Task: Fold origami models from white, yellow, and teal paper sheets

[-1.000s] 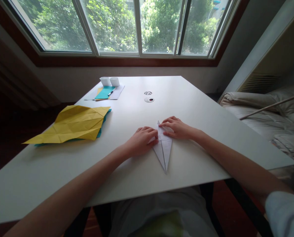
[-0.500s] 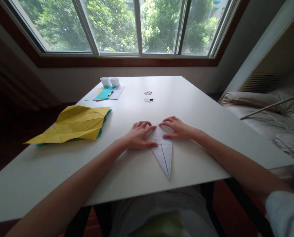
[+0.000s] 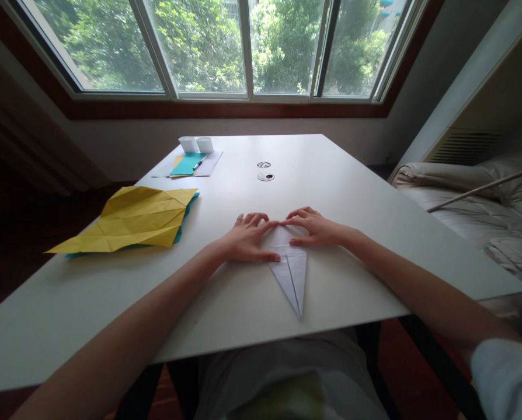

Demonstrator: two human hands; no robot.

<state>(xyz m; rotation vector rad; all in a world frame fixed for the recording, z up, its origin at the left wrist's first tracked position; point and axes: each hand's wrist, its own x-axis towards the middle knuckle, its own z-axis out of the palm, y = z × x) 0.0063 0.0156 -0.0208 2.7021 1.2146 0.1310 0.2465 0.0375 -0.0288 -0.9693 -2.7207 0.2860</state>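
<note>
A white folded paper (image 3: pixel 293 274) lies flat on the table, kite-shaped, with a long point toward me and a crease line down its middle. My left hand (image 3: pixel 249 238) holds its left side, thumb on the broad middle and index finger at the far tip. From the right, my right hand (image 3: pixel 314 227) holds it too, thumb on the upper part and index finger at the same tip. Both index fingertips meet there and cover the very end of the paper. The other fingers of both hands are bent above the tabletop.
The white table (image 3: pixel 357 280) has its near edge at my lap. To the left lie creased yellow paper (image 3: pixel 134 224) and teal paper (image 3: pixel 179 234) under it. Farther back are teal sheets (image 3: pixel 184 164), a pen (image 3: pixel 199 163) and two small white containers (image 3: pixel 196 144). Round table inserts (image 3: pixel 265 177) sit mid-table.
My index fingertips have come together at the paper's far tip, which showed between them before. The paper stays in place.
</note>
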